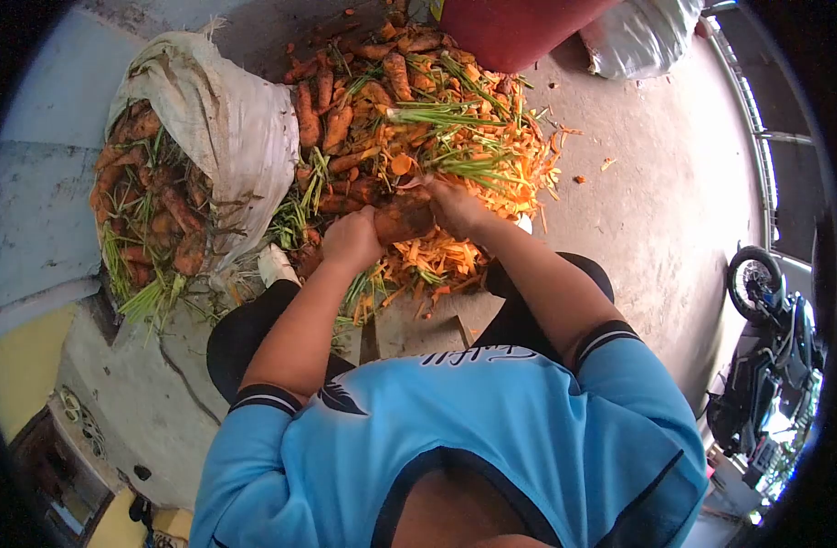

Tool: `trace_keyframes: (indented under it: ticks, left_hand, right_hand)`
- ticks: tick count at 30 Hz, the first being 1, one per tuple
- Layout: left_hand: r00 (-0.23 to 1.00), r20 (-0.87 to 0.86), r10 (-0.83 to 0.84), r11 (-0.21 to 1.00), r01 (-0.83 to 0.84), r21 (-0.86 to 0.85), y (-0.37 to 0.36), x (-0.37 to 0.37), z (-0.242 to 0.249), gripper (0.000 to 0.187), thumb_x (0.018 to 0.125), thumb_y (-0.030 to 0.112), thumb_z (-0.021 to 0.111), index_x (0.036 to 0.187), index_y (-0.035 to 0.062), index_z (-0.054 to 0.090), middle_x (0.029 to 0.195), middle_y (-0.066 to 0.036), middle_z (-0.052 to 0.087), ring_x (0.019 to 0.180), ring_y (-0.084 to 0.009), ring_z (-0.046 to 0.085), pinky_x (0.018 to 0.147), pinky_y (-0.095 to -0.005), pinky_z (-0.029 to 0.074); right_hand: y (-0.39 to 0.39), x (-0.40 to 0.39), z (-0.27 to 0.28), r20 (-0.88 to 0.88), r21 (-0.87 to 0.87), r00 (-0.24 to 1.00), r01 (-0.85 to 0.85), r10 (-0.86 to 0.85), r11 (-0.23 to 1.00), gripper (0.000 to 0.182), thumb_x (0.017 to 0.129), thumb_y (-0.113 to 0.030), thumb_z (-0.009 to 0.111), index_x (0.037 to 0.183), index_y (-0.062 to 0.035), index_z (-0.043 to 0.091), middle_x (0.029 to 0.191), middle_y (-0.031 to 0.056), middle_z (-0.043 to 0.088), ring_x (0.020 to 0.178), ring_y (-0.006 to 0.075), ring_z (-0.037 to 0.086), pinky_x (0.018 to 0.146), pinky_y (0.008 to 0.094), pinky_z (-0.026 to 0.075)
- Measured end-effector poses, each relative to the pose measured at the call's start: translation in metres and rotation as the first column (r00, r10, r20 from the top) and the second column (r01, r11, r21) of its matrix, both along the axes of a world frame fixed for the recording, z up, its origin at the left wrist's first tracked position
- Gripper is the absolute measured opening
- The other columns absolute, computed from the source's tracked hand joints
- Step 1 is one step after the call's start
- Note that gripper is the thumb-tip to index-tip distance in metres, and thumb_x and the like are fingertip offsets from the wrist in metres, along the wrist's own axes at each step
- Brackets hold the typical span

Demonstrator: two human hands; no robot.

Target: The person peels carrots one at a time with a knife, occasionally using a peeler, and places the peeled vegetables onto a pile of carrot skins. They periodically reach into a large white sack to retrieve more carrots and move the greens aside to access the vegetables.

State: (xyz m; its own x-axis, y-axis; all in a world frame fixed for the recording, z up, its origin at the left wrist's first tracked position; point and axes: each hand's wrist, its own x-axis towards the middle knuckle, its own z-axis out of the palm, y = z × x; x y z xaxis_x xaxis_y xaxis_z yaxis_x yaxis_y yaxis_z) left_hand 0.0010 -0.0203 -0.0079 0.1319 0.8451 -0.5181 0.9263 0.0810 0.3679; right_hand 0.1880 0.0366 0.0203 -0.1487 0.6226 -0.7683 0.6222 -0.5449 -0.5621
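Observation:
My left hand point(352, 239) is closed round the near left end of a thick, dirt-covered carrot point(405, 217). On the carrot's right side, my right hand point(455, 208) is closed; something thin shows near its fingertips, too small to make out. Both hands are over a heap of orange peelings point(436, 260). Beyond them lie whole unpeeled carrots point(338, 126) and green stalks point(468, 167). A cut orange carrot end point(401, 164) shows just past my hands.
To the left, a white woven sack point(254, 137) lies open with dirty carrots point(176, 205) inside. A red container point(519, 27) and a silvery bag point(651, 36) stand at the top. A motorcycle point(774, 356) is at the far right.

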Motion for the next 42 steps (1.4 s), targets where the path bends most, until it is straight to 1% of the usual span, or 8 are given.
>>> trace_keyframes:
  ticks: [3,17,19,21,25,32,37,42]
  left_hand:
    - [0.997,0.075,0.025,0.997,-0.030,0.067,-0.001,0.005,0.004,0.037,0.064,0.013,0.066,0.096,0.0037,0.050,0.087,-0.015,0.057,0.082,-0.0331,0.056,0.071,-0.0415,0.046]
    - [0.996,0.083,-0.019,0.537,-0.060,0.841,0.024,-0.002,0.068,0.033,0.075,0.014,0.058,0.107,0.0073,0.051,0.116,-0.009,0.044,0.115,-0.0238,0.037,0.094,-0.0407,0.030]
    - [0.648,0.756,0.093,0.684,-0.593,0.425,0.029,0.001,0.069,0.030,0.079,0.015,0.055,0.108,0.0075,0.050,0.115,-0.009,0.045,0.110,-0.0220,0.042,0.090,-0.0392,0.035]
    - [-0.477,0.664,0.576,0.615,-0.284,-0.736,0.036,0.003,0.065,0.030,0.081,0.015,0.054,0.109,0.0084,0.049,0.112,-0.010,0.047,0.101,-0.0199,0.050,0.084,-0.0372,0.042]
    - [-0.016,0.967,0.255,0.895,-0.374,-0.242,0.024,0.003,0.022,0.029,0.085,0.014,0.049,0.113,0.0056,0.044,0.106,-0.007,0.051,0.096,-0.0157,0.052,0.080,-0.0316,0.047]
    - [-0.454,0.625,0.635,0.675,-0.067,-0.735,0.038,-0.003,0.040,0.034,0.082,0.013,0.053,0.114,0.0042,0.043,0.110,-0.007,0.050,0.097,-0.0179,0.052,0.081,-0.0301,0.046]
    - [-0.144,0.778,0.611,0.744,-0.230,-0.627,0.022,-0.014,0.006,0.054,0.071,0.017,0.068,0.117,0.0063,0.041,0.112,-0.006,0.049,0.102,-0.0213,0.049,0.085,-0.0341,0.043]
    - [-0.482,0.650,0.587,0.692,-0.117,-0.712,0.026,-0.008,0.012,0.050,0.075,0.016,0.064,0.116,0.0029,0.040,0.111,-0.010,0.049,0.105,-0.0239,0.048,0.088,-0.0391,0.040]
  right_hand:
    - [0.023,0.018,-0.016,-0.091,-0.127,0.909,0.395,-0.407,0.910,0.075,0.081,-0.060,0.035,0.102,0.0101,0.052,0.087,0.0251,0.055,0.089,0.0289,0.054,0.075,0.0419,0.042]
    - [-0.006,-0.002,0.020,-0.617,-0.346,0.706,0.153,-0.347,0.926,0.044,0.077,-0.037,0.059,0.106,-0.0058,0.047,0.079,0.0046,0.057,0.061,0.0119,0.055,0.047,0.0214,0.041]
    - [-0.006,-0.004,0.016,-0.709,-0.289,0.651,0.084,-0.272,0.954,0.050,0.076,-0.036,0.061,0.111,-0.0045,0.045,0.091,0.0090,0.058,0.078,0.0160,0.060,0.059,0.0253,0.050]
    - [-0.008,-0.008,0.015,-0.685,-0.290,0.658,0.148,-0.313,0.945,0.041,0.076,-0.034,0.063,0.102,-0.0050,0.048,0.073,0.0032,0.052,0.056,0.0113,0.049,0.046,0.0226,0.039]
    - [-0.014,-0.012,0.020,-0.686,-0.305,0.643,0.170,-0.340,0.937,0.036,0.074,-0.033,0.066,0.093,-0.0070,0.050,0.060,-0.0032,0.043,0.044,0.0057,0.035,0.038,0.0208,0.025]
    - [-0.010,-0.006,0.030,-0.730,-0.157,0.673,0.004,-0.119,0.988,0.039,0.075,-0.040,0.062,0.092,-0.0060,0.054,0.063,-0.0013,0.049,0.044,0.0057,0.035,0.038,0.0190,0.025]
    - [0.001,0.001,0.052,-0.749,-0.162,0.658,-0.064,-0.080,0.985,0.051,0.084,-0.049,0.040,0.102,-0.0016,0.048,0.085,0.0145,0.061,0.038,0.0053,0.030,0.037,0.0183,0.026]
    - [0.016,0.012,0.031,-0.343,0.010,0.885,0.340,-0.316,0.941,0.041,0.089,-0.037,0.033,0.090,-0.0025,0.055,0.069,0.0097,0.059,0.040,0.0086,0.038,0.038,0.0219,0.031]
